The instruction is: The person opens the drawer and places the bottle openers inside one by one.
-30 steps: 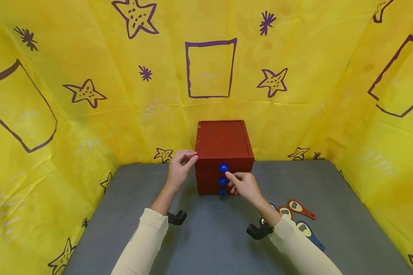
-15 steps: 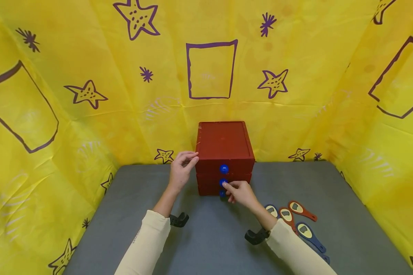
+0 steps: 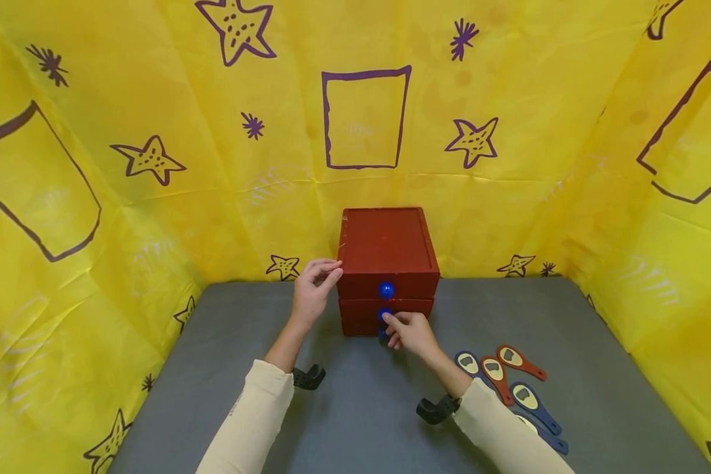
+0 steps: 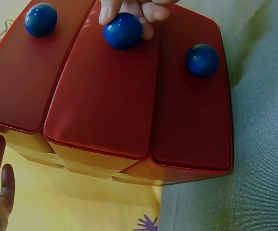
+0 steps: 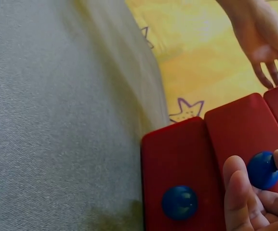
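Note:
A dark red drawer box [image 3: 387,240] stands on the grey table against the yellow backdrop. Its front has three stacked drawers, each with a round blue knob. My right hand [image 3: 411,334] pinches the middle knob [image 4: 123,31] between thumb and fingers, as both wrist views show. Above it is the top knob [image 3: 386,290]; the bottom knob [image 5: 179,202] is partly hidden by my right hand in the head view. My left hand [image 3: 313,289] touches the box's upper left front edge with its fingertips, fingers extended and gripping nothing.
Several flat, paddle-shaped pieces, such as a red one [image 3: 521,362] and a blue one [image 3: 535,406], lie on the grey table [image 3: 355,421] beside my right forearm. Yellow patterned fabric [image 3: 213,217] encloses the table at the back and sides.
My right hand has lowered from just below the top knob to the middle knob and taken hold of it. My left hand has stayed at the box's left edge.

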A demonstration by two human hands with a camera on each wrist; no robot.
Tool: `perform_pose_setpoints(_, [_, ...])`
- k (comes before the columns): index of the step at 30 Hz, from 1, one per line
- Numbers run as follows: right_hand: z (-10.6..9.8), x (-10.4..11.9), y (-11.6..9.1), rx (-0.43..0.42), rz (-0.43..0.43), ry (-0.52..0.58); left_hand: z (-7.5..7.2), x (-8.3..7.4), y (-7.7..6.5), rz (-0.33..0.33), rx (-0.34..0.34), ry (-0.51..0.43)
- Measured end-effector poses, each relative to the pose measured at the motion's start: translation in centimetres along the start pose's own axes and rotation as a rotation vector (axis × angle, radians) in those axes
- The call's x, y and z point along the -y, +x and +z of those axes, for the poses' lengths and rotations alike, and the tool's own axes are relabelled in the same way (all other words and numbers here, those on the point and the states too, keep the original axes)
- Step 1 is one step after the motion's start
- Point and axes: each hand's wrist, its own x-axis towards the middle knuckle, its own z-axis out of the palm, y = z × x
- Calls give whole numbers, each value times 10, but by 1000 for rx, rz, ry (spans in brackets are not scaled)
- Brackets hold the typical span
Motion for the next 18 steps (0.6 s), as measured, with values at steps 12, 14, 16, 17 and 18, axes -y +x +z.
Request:
perform_pose_setpoints(12, [-4, -6, -24, 59, 6, -9, 0, 0, 0, 7, -4, -11])
perform_pose_setpoints(14, [-4, -7, -29, 68, 1, -5, 0, 0, 0, 9, -6, -13])
perform_pose_setpoints(16, [-5, -9, -34, 80, -9, 2, 0, 0, 0, 9, -6, -14])
perform_pose_setpoints(17, [-5, -10, -37, 89, -15, 5, 0, 0, -1, 9, -5, -14])
perform_pose_setpoints(18, [-5, -11, -39, 94, -17, 6, 1, 0, 0, 10, -4, -12])
